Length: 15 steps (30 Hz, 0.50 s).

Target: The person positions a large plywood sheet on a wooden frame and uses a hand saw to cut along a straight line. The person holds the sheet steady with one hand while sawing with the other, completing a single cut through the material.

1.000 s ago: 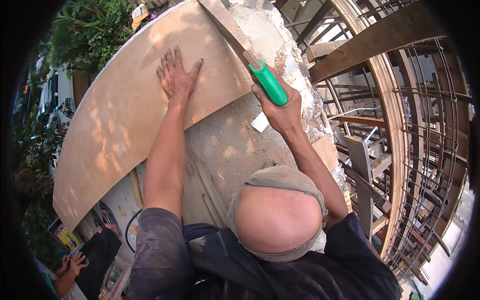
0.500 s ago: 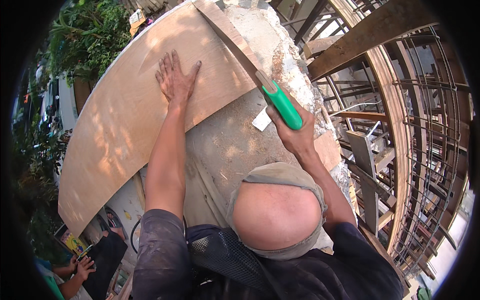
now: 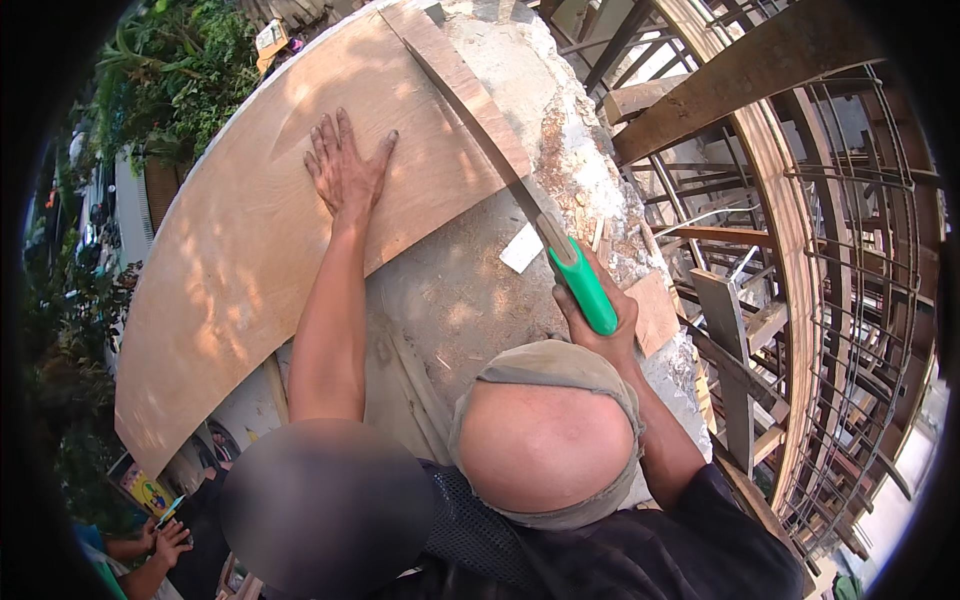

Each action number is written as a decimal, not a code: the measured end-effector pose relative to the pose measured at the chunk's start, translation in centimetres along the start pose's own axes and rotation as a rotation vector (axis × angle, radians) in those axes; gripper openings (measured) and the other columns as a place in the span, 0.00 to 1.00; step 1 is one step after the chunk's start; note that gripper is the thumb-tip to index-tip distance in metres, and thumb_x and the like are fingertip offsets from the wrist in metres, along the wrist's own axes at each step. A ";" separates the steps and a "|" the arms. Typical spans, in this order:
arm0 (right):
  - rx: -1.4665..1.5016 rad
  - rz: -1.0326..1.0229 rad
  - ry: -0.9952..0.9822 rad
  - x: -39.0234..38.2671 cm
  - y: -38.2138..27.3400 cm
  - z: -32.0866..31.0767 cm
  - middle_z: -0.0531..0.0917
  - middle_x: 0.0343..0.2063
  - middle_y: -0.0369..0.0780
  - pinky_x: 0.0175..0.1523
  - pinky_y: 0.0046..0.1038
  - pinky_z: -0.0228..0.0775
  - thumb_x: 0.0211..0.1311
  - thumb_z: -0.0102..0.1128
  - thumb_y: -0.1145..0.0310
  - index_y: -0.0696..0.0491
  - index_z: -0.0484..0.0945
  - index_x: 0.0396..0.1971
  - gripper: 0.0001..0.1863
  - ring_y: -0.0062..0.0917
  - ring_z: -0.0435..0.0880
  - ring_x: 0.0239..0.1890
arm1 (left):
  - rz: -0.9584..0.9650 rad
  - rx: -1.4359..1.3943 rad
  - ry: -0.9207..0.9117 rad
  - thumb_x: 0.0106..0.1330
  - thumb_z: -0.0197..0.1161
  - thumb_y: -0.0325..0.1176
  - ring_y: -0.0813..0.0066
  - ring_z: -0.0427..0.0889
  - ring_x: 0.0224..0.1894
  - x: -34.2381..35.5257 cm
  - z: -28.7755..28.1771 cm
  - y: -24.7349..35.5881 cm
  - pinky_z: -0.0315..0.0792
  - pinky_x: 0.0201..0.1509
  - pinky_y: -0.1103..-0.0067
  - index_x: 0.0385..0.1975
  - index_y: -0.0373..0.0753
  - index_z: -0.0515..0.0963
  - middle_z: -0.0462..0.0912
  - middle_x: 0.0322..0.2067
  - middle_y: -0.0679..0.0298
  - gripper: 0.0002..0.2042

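A large sheet of plywood [image 3: 225,270] with a curved outer edge lies on a rough concrete slab [image 3: 450,290]. My left hand [image 3: 345,170] rests flat on it, fingers spread. With my right hand [image 3: 618,335] I grip the green handle of a handsaw [image 3: 583,290]. Its dark blade slants up and left to the sheet's near right corner, in the cut line. Beyond the cut runs a narrow plywood strip [image 3: 475,95]. Part of the blade is hidden by the wood.
A small white piece [image 3: 521,248] and sawdust lie on the slab. A plywood offcut [image 3: 652,312] sits right of my right hand. Past the slab's broken right edge stand timber beams [image 3: 780,260] and rebar [image 3: 910,260]. Another person's hands [image 3: 165,548] show at lower left; greenery [image 3: 190,80] grows upper left.
My right hand has drawn the handsaw back toward me and slightly right, baring more blade near the handle. The left hand stays on the plywood, shifted very slightly.
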State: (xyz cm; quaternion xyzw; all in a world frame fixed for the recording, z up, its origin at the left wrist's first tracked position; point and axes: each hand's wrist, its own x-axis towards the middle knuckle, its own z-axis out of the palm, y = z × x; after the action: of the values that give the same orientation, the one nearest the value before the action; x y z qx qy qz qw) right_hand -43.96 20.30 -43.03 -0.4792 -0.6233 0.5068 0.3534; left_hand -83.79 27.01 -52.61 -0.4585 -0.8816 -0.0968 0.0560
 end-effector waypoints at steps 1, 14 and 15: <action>0.008 0.003 0.005 -2.7 -0.1 -1.5 0.86 0.61 0.46 0.63 0.30 0.79 0.63 0.75 0.74 0.55 0.80 0.66 0.30 0.29 0.90 0.57 | -0.009 0.021 -0.003 0.66 0.57 0.76 0.54 0.49 0.84 -0.4 -0.4 -0.1 0.39 0.86 0.52 0.82 0.46 0.56 0.54 0.82 0.55 0.52; -0.002 -0.058 0.013 6.2 2.4 5.2 0.88 0.58 0.46 0.61 0.29 0.80 0.63 0.77 0.70 0.51 0.79 0.69 0.33 0.26 0.90 0.57 | 0.009 0.011 0.020 0.66 0.57 0.76 0.52 0.48 0.84 4.9 2.7 -1.7 0.40 0.86 0.52 0.82 0.44 0.56 0.54 0.82 0.54 0.53; 0.022 -0.024 0.006 2.7 2.8 3.1 0.89 0.58 0.46 0.61 0.29 0.80 0.62 0.77 0.71 0.52 0.78 0.69 0.34 0.26 0.90 0.57 | 0.004 0.036 0.020 0.66 0.57 0.76 0.53 0.48 0.84 4.6 2.4 -1.8 0.40 0.86 0.52 0.82 0.44 0.56 0.54 0.82 0.54 0.53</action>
State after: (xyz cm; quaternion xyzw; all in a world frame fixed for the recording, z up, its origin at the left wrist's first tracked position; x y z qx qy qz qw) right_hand -46.97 22.04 -46.62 -0.4694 -0.6224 0.5080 0.3664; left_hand -87.94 30.22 -54.32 -0.4580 -0.8818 -0.0857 0.0733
